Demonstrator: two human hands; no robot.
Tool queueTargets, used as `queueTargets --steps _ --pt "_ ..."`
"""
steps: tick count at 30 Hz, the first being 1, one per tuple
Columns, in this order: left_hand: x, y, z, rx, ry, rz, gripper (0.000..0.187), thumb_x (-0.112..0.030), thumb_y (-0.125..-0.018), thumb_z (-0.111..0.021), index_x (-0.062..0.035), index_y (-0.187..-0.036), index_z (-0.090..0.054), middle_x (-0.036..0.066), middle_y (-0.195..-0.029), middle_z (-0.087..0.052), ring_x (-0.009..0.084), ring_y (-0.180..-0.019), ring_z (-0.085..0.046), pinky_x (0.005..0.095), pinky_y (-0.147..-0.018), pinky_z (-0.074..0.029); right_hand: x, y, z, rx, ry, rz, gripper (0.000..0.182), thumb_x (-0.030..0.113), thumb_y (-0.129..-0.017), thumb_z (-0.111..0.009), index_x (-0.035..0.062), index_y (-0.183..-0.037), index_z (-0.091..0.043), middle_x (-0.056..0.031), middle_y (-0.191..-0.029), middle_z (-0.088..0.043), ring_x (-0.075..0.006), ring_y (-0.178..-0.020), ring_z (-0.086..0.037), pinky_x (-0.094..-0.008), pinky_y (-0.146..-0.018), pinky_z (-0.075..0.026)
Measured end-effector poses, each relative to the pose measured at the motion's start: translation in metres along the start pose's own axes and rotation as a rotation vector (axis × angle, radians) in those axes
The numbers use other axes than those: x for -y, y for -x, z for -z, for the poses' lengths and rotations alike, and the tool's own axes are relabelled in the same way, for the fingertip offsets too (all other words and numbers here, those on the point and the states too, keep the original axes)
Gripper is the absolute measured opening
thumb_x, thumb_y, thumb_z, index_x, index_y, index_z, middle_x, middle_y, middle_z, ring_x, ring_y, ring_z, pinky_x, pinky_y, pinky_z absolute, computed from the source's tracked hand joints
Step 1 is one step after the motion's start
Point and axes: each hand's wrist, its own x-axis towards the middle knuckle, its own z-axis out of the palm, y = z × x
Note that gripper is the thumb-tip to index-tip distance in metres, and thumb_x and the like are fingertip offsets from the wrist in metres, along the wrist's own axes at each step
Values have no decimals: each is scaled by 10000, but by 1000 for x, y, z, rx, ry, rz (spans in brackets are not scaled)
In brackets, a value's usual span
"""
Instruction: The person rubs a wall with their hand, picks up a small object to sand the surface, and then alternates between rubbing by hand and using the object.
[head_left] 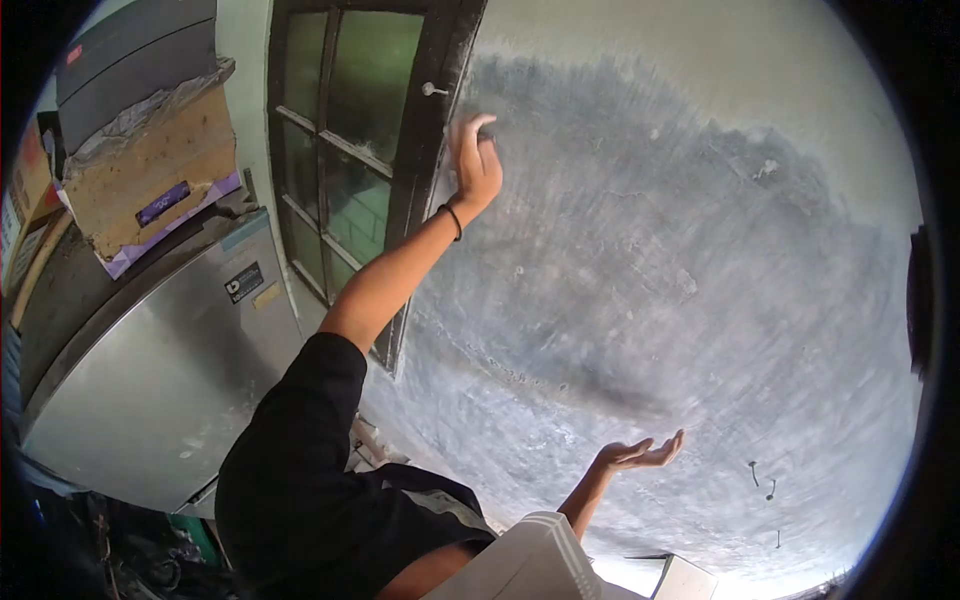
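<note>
One bare left hand (478, 165), with a black wristband (457, 222), is beside the dark window frame (415, 150); its fingers are bent and blurred, so I cannot tell whether they hold something. The right hand (638, 457) is lower, fingers stretched loosely, before the patchy grey wall (600, 250), which fills the middle and right.

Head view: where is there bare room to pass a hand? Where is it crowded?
Bare: the wall right of the window and left hand, above the right hand. Crowded: the nails at lower right; boxes stacked on the fridge.
</note>
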Motion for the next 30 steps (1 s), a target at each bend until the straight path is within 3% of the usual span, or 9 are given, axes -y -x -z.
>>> queueTargets --steps 4,9,11,14,16,19,21,23,30 --pt "1 0 -2 -16 101 -47 193 41 -891 -457 -41 -952 -622 63 -760 -589 233 -722 -530 380 -709 -429 20 21 38 -4 -13 -108 516 336 -1055 -419 -54 -1391 -380 -270 -1447 -454 -410 -1299 -507 -537 -1084 -380" --pt "-5 17 6 16 345 83 178 63 -895 -420 -30 -896 -572 29 -737 -536 113 -669 -492 286 -599 -404 53 53 83 14 -77 -385 573 356 -1039 -453 -55 -1427 -365 -258 -1451 -444 -366 -1138 -589 -526 -1015 -423" --pt "-7 55 27 103 451 243 119 26 -919 -487 -16 -929 -598 80 -759 -591 190 -677 -579 316 -634 -467 48 87 109 15 -56 -404 555 337 -1043 -461 -60 -1421 -373 -248 -1442 -446 -348 -1088 -591 -494 -997 -438" --pt "18 168 91 414 -296 -185 199 39 -851 -585 18 -1031 -669 187 -964 -665 372 -905 -657 433 -813 -527 48 127 148 153 -54 -530 466 265 -1048 -478 -20 -1410 -408 -232 -1382 -474 -308 -999 -612 -441 -937 -474" --pt "18 225 148 591 211 523 138 22 -908 -557 30 -1016 -643 182 -934 -655 353 -885 -643 409 -810 -523 45 151 176 196 12 -602 401 200 -1041 -490 9 -1390 -435 -216 -1330 -499 -275 -916 -630 -416 -884 -491" --pt "18 319 242 610 49 577 148 -80 -1011 -507 42 -992 -588 216 -952 -645 355 -871 -632 444 -787 -503 54 156 212 334 188 -713 292 112 -1008 -496 -9 -1273 -516 -167 -1116 -611 -227 -832 -628 -398 -864 -484" --pt "19 350 325 1036 -228 728 271 -184 -1034 -470 30 -1096 -625 241 -1076 -680 418 -1006 -652 466 -883 -517 58 152 218 274 226 -707 272 100 -997 -505 -7 -1245 -536 -153 -1048 -622 -231 -810 -622 -396 -854 -480" --pt "36 412 426 1228 -617 513 313 -222 -1028 -449 25 -1070 -637 274 -1034 -669 459 -982 -638 527 -816 -495 64 154 223 262 240 -711 254 89 -986 -514 -6 -1217 -556 -139 -980 -633 -236 -788 -615 -394 -843 -476" --pt "62 461 459 911 -887 438 306 -215 -1013 -449 24 -1041 -638 290 -1010 -662 475 -961 -628 546 -795 -481 78 135 202 297 228 -631 277 6 -943 -535 -5 -1218 -569 -117 -939 -641 -224 -758 -623 -369 -784 -488"
